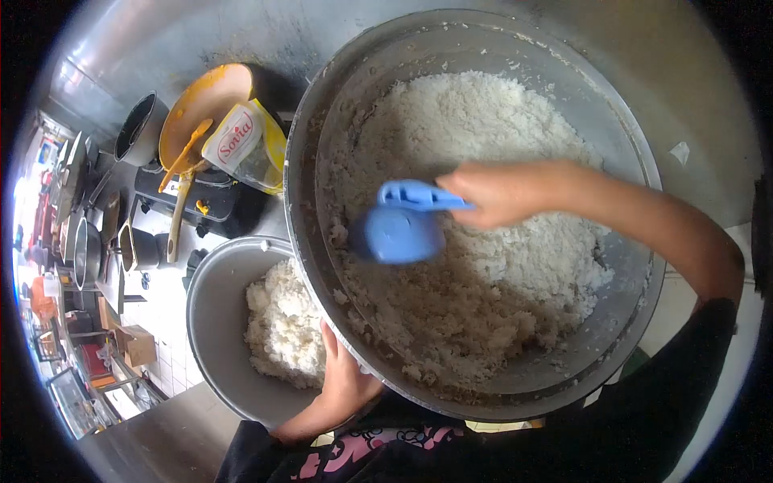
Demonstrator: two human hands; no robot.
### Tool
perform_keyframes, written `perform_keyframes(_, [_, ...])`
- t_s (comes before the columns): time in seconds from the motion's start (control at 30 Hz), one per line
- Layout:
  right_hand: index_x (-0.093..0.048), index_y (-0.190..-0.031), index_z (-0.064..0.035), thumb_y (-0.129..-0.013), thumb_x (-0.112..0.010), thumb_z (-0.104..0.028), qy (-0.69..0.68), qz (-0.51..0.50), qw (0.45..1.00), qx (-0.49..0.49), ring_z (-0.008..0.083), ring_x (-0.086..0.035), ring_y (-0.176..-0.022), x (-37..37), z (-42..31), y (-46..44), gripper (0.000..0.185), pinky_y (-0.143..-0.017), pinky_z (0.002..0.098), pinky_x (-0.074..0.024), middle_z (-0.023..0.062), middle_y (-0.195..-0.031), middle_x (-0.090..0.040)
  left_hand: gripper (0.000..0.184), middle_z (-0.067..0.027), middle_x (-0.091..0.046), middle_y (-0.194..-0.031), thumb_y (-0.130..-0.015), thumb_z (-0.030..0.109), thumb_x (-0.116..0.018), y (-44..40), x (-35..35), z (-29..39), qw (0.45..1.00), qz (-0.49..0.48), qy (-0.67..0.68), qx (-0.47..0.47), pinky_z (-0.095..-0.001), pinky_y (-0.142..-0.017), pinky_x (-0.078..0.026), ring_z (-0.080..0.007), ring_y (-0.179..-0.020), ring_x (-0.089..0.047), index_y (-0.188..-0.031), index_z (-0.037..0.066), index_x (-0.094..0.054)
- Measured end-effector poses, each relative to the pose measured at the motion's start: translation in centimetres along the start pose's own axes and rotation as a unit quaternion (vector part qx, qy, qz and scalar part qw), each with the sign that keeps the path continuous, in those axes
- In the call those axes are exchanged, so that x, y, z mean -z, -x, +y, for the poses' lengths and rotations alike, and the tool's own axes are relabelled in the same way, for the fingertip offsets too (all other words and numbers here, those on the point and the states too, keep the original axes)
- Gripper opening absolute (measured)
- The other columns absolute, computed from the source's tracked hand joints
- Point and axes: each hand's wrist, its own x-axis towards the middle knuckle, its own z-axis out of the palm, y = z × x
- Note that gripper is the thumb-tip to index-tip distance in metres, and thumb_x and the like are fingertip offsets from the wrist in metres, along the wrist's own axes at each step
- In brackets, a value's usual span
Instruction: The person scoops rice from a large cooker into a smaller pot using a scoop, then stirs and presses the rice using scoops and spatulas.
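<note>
Cooked white rice (491, 121) fills much of a large round metal pot (644, 266) in front of me. My right hand (487, 193) grips the handle of a blue plastic scoop (401, 233). The scoop's bowl is blurred by motion and hangs over the left part of the rice, rounded side toward me. A smaller grey pot (213, 322) stands to the left and lower, with a mound of rice inside. My left hand (348, 374) is closed at the place where the two pots meet. Some of its fingers are hidden, and which pot's rim it holds is unclear.
Left of the large pot, a pan with orange residue (179, 113), a wooden spoon (189, 153) and a yellow-white Sovia bag (250, 149) sit around a black stove (201, 205). Several saucepans (141, 133) stand farther left. Cardboard boxes (135, 346) rest near the tiled floor.
</note>
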Motion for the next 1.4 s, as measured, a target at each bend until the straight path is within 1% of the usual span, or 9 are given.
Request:
perform_keyframes(0.23, [-0.048, -0.083, 0.0004, -0.083, -0.054, -0.012, 0.119, 0.067, 0.991, 0.011, 0.0158, -0.052, -0.044, -3.5, -2.4, 6.3, 0.014, -0.038, 0.0305, -0.0403, 0.0075, -0.055, -0.054, 0.095, -0.0320, -0.018, -0.132, -0.059, 0.012, -0.076, -0.3, 0.9, 0.8, 0.994, 0.044, -0.076, -0.062, -0.0493, -0.098, -0.028, -0.0511, -0.122, -0.018, -0.132, -0.004, -0.017])
perform_keyframes(0.37, [-0.047, -0.100, 0.0004, -0.086, -0.053, -0.015, 0.120, 0.165, 0.965, -0.167, 0.0143, -0.055, -0.047, 0.6, -2.0, 7.4, 0.022, -0.039, 0.0292, -0.0430, 0.0069, -0.057, -0.055, 0.094, -0.0309, -0.016, -0.133, -0.059, 0.011, -0.075, -0.7, 1.5, 2.0, 0.990, 0.050, -0.108, -0.076, -0.0476, -0.099, -0.027, -0.0474, -0.124, -0.019, -0.132, -0.004, -0.017])
perform_keyframes(0.53, [-0.046, -0.105, -0.0003, -0.087, -0.050, -0.021, 0.275, 0.295, 0.898, -0.178, 0.0284, -0.059, -0.057, 3.1, 2.7, 11.0, 0.028, -0.050, 0.0382, -0.0471, 0.0147, -0.063, -0.057, 0.093, -0.0286, -0.018, -0.134, -0.059, 0.012, -0.075, -0.5, 1.6, 3.1, 0.988, 0.082, -0.104, -0.082, -0.0466, -0.101, -0.023, -0.0439, -0.126, -0.020, -0.132, -0.004, -0.020])
perform_keyframes(0.67, [-0.046, -0.104, 0.0010, -0.088, -0.050, -0.024, 0.385, 0.152, 0.847, -0.335, 0.0354, -0.059, -0.064, -0.4, 3.2, 11.8, 0.030, -0.056, 0.0415, -0.0471, 0.0188, -0.066, -0.056, 0.096, -0.0281, -0.019, -0.134, -0.058, 0.017, -0.077, 0.5, 0.5, 1.5, 0.990, 0.096, -0.060, -0.083, -0.0467, -0.102, -0.021, -0.0435, -0.126, -0.019, -0.132, -0.004, -0.019])
perform_keyframes(0.73, [-0.047, -0.101, 0.0003, -0.087, -0.051, -0.022, 0.259, 0.186, 0.863, -0.391, 0.0349, -0.060, -0.068, -2.3, 3.7, 12.0, 0.027, -0.058, 0.0409, -0.0479, 0.0197, -0.067, -0.057, 0.101, -0.0286, -0.018, -0.135, -0.057, 0.022, -0.079, 0.6, 0.3, 1.6, 0.993, 0.093, -0.023, -0.068, -0.0471, -0.102, -0.022, -0.0437, -0.126, -0.019, -0.133, -0.005, -0.017])
perform_keyframes(0.87, [-0.047, -0.096, 0.0008, -0.089, -0.049, -0.023, 0.205, 0.160, 0.913, -0.314, 0.0301, -0.060, -0.057, -0.7, 4.2, 12.6, 0.025, -0.050, 0.0391, -0.0478, 0.0175, -0.060, -0.055, 0.102, -0.0290, -0.017, -0.135, -0.058, 0.022, -0.079, 0.6, 0.2, 2.4, 0.991, 0.091, -0.063, -0.074, -0.0478, -0.101, -0.022, -0.0441, -0.127, -0.018, -0.134, -0.005, -0.016])
perform_keyframes(0.93, [-0.046, -0.093, 0.0007, -0.091, -0.045, -0.024, 0.033, 0.004, 0.901, -0.433, 0.0238, -0.056, -0.043, 0.8, 2.7, 11.7, 0.025, -0.040, 0.0359, -0.0448, 0.0129, -0.054, -0.051, 0.098, -0.0296, -0.018, -0.135, -0.061, 0.018, -0.078, 0.6, 0.4, 2.9, 0.988, 0.086, -0.092, -0.091, -0.0479, -0.101, -0.025, -0.0450, -0.125, -0.022, -0.134, -0.005, -0.016])
perform_keyframes(1.13, [-0.043, -0.091, -0.0005, -0.094, -0.040, -0.028, -0.143, -0.039, 0.873, -0.465, 0.0175, -0.050, -0.036, -0.6, 3.7, 10.7, 0.027, -0.033, 0.0320, -0.0396, 0.0075, -0.051, -0.046, 0.088, -0.0299, -0.017, -0.137, -0.067, 0.015, -0.075, -0.1, 1.7, 3.8, 0.992, 0.041, -0.050, -0.106, -0.0444, -0.101, -0.030, -0.0451, -0.126, -0.025, -0.134, -0.006, -0.020])
perform_keyframes(1.4, [-0.043, -0.095, -0.0015, -0.094, -0.040, -0.029, -0.104, -0.097, 0.897, -0.418, 0.0150, -0.049, -0.039, -1.7, 0.2, 7.6, 0.028, -0.035, 0.0295, -0.0395, 0.0058, -0.051, -0.045, 0.078, -0.0295, -0.019, -0.138, -0.069, 0.013, -0.070, -0.8, 3.0, 4.3, 0.990, 0.018, -0.023, -0.141, -0.0439, -0.101, -0.030, -0.0436, -0.128, -0.023, -0.131, -0.005, -0.027])
